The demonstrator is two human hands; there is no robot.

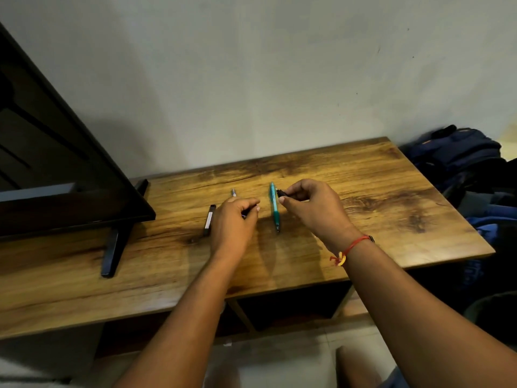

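Two hands hover apart over wooden table (391,191). TV (56,163) far left; black marker (209,219) lies flat just left of L hand (233,219), which curls round a silver-tipped pen (233,193). Teal pen (274,207) lies on the tabletop btwn hands. R hand (312,204) pinches small black cap (281,193); blue bags (461,158) far right.

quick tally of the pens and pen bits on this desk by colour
black: 2 (black marker lying on the desk, black piece pinched by the right hand)
teal: 1 (teal pen lying flat)
silver-tipped: 1 (silver-tipped pen gripped by the left hand, mostly hidden)
total: 4
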